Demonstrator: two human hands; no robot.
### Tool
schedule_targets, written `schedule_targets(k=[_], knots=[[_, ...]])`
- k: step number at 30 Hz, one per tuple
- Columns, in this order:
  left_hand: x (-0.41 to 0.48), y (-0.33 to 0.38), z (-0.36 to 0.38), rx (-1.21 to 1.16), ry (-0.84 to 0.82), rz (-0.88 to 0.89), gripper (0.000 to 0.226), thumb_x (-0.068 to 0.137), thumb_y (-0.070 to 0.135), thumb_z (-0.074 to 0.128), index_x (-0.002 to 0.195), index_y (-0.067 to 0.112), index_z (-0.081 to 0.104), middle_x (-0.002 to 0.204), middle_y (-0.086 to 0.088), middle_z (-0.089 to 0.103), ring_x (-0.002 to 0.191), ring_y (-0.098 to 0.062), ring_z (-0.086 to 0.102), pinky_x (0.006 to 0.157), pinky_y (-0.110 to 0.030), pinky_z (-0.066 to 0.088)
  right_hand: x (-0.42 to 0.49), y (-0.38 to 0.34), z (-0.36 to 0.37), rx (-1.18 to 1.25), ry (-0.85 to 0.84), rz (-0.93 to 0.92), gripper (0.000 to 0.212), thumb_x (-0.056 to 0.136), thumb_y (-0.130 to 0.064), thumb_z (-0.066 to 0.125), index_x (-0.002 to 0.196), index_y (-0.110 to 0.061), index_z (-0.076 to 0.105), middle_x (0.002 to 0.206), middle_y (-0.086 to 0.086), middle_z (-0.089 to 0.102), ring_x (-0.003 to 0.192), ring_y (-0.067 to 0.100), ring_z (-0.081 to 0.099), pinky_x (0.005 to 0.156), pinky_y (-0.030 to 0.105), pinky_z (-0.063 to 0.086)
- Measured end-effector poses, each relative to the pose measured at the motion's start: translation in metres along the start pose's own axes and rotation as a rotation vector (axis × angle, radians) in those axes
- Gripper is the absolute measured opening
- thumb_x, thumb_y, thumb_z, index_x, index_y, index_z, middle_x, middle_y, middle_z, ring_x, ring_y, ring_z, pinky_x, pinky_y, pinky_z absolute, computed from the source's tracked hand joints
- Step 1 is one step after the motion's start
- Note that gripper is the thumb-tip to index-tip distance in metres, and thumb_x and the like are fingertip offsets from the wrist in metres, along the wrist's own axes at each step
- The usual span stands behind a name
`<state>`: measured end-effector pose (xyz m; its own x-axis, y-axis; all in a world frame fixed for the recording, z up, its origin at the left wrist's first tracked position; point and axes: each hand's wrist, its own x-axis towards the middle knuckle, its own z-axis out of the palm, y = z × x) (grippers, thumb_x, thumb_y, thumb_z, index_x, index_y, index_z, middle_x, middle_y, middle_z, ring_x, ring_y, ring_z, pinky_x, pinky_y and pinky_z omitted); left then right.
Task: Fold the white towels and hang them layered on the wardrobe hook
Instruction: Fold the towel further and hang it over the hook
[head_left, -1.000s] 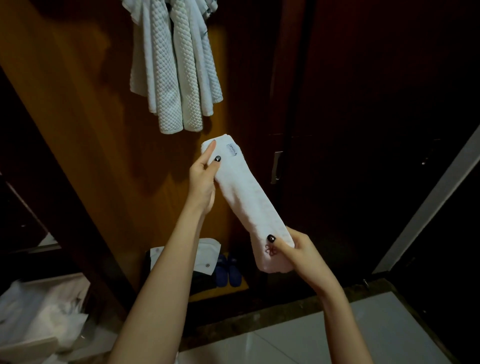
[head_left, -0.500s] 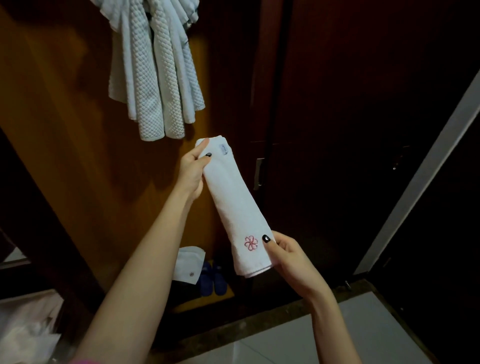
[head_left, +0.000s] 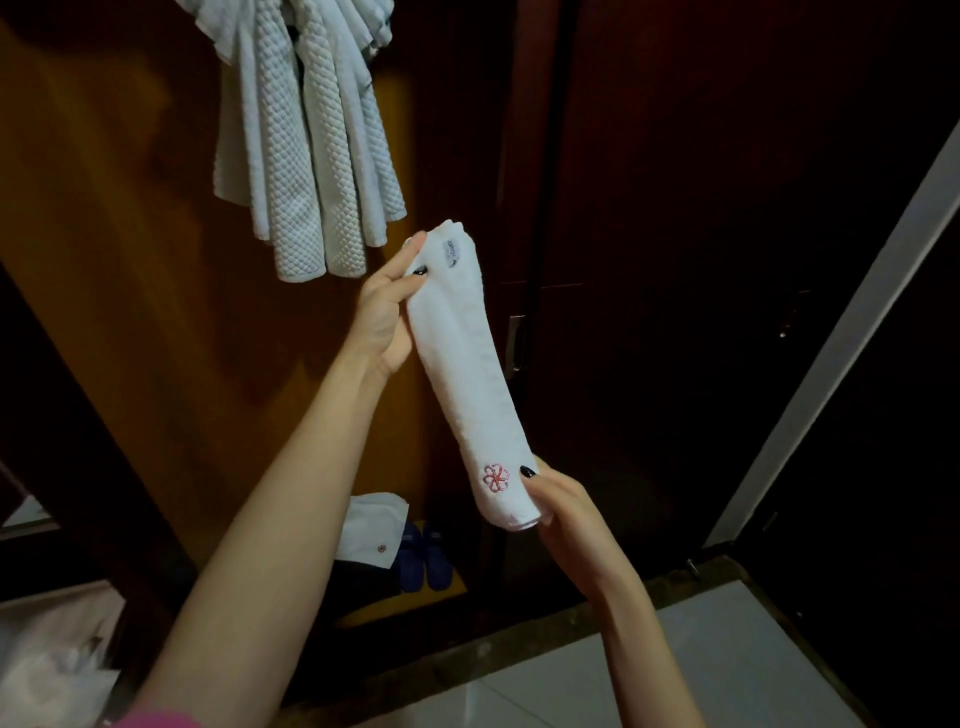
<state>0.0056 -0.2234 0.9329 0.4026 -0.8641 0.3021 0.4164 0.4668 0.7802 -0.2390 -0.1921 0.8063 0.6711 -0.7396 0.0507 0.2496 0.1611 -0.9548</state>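
**Holding one folded towel beneath the hung towels**

We find a folded white towel (head_left: 470, 374) held in the air as a long narrow strip, tilted, with its upper end to the left and its lower end to the right. The left hand (head_left: 387, 317) grips the upper end, its thumb laid across the front face just beside a small sewn label (head_left: 453, 250). The right hand (head_left: 558, 506) pinches the lower end, its thumb on the front next to a pink embroidered flower (head_left: 496, 476). The two hands are well apart, one at each end of the strip.

We note the hanging towels (head_left: 306, 156), textured and white, draped in layers against the brown wardrobe panel (head_left: 130, 260). Their lower edges hang just above and to the left of the held towel and do not touch it. Their top runs out of view, so we cannot tell what they hang from.

Low in the wardrobe we record a pair of blue slippers (head_left: 425, 564) beside a white cloth item (head_left: 371, 525). A metal door handle (head_left: 514, 343) shows just behind the strip. Pale floor tiles (head_left: 675, 660) lie below the right forearm.
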Motion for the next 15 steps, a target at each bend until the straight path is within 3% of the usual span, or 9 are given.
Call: schedule_targets(k=[5, 8, 11, 15], knots=[[0.001, 0.017, 0.012, 0.044, -0.130, -0.007, 0.056, 0.092, -0.009, 0.046, 0.147, 0.002, 0.038, 0.145, -0.013, 0.050, 0.132, -0.021, 0.050, 0.107, -0.032, 0.044, 0.011, 0.000, 0.004, 0.041, -0.026, 0.050, 0.023, 0.077, -0.029, 0.068, 0.092, -0.012, 0.074, 0.092, 0.007, 0.067, 0.083, 0.015, 0.060, 0.068, 0.025, 0.045], [0.004, 0.025, 0.011, 0.045, -0.110, 0.017, 0.056, 0.092, -0.011, 0.045, 0.146, 0.002, 0.040, 0.142, -0.013, 0.053, 0.129, -0.022, 0.053, 0.107, -0.033, 0.044, 0.014, -0.003, 0.007, 0.030, -0.028, 0.004, 0.015, 0.084, -0.026, 0.064, 0.087, -0.017, 0.076, 0.087, 0.000, 0.070, 0.078, 0.007, 0.064, 0.065, 0.018, 0.047], [0.004, 0.028, 0.005, 0.055, -0.083, 0.037, 0.053, 0.090, -0.014, 0.044, 0.139, 0.005, 0.049, 0.134, -0.011, 0.061, 0.124, -0.021, 0.057, 0.107, -0.034, 0.045, 0.015, -0.004, 0.008, -0.023, 0.000, -0.045, 0.037, 0.098, -0.011, 0.051, 0.075, -0.023, 0.077, 0.072, -0.010, 0.069, 0.066, -0.002, 0.063, 0.058, 0.012, 0.046], [0.003, 0.026, -0.005, 0.036, 0.027, 0.056, 0.050, 0.087, -0.018, 0.044, 0.126, 0.010, 0.057, 0.118, -0.007, 0.070, 0.114, -0.019, 0.064, 0.096, -0.031, 0.052, 0.017, -0.001, 0.010, -0.124, 0.301, -0.188, 0.043, 0.098, -0.002, 0.049, 0.063, -0.018, 0.067, 0.059, -0.012, 0.062, 0.058, -0.004, 0.055, 0.057, 0.017, 0.041]])
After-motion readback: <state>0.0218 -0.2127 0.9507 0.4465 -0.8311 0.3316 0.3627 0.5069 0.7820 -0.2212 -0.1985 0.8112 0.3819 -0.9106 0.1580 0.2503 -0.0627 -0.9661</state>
